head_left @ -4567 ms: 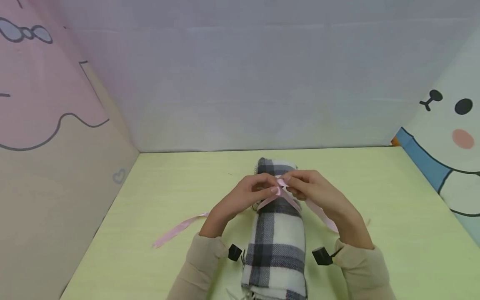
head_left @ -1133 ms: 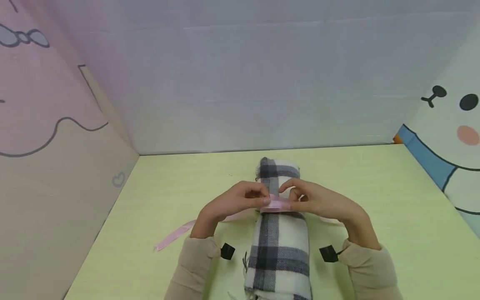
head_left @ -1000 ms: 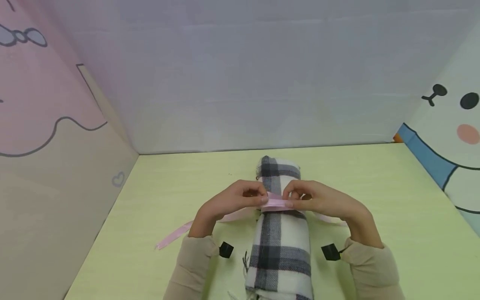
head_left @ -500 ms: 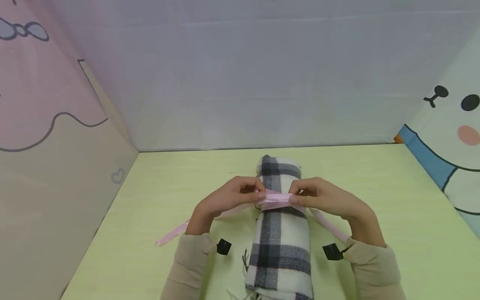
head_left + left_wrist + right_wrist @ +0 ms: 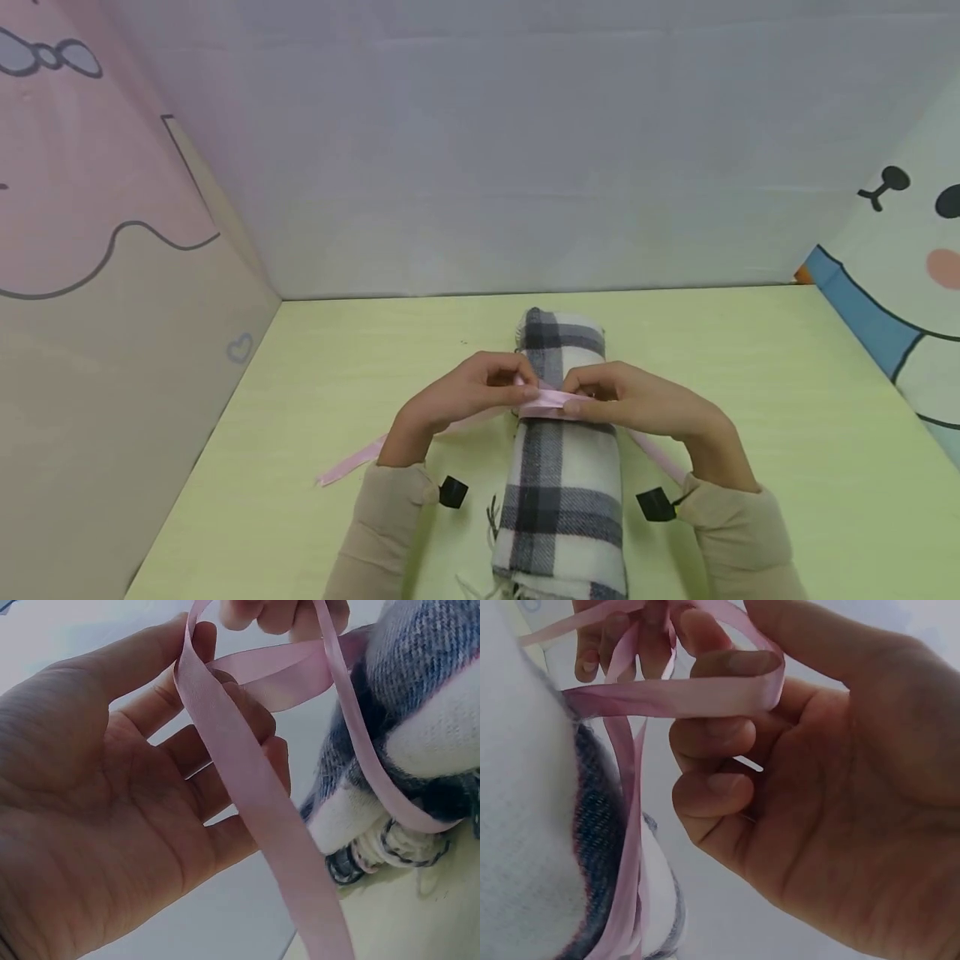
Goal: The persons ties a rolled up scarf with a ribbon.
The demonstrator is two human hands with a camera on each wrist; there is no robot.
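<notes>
A rolled plaid scarf (image 5: 561, 467) lies on the pale green table (image 5: 787, 417), its length running from the near edge toward the far edge, roughly midway between the left and right edges. A pink ribbon (image 5: 551, 403) crosses the top of the roll about halfway along its length. The left hand (image 5: 457, 400) sits at the left side of the roll, with its fingers curled and pinching the ribbon where it meets the scarf; in the left wrist view the ribbon (image 5: 247, 795) passes across the fingers (image 5: 225, 742) and runs down around the roll (image 5: 420, 735). The right hand (image 5: 645, 408) sits at the right side of the roll, fingers curled, with the ribbon (image 5: 682, 694) looped over its index finger and held under the thumb. The fingertips of the two hands nearly meet above the roll. One free tail of the ribbon lies flat on the table toward the left edge; the other trails beside the right wrist. Both forearms wear beige sleeves (image 5: 738, 533), each carrying a small black wrist camera (image 5: 654, 504). Illustrated panels (image 5: 112, 250) enclose the table on the left, far and right sides.
</notes>
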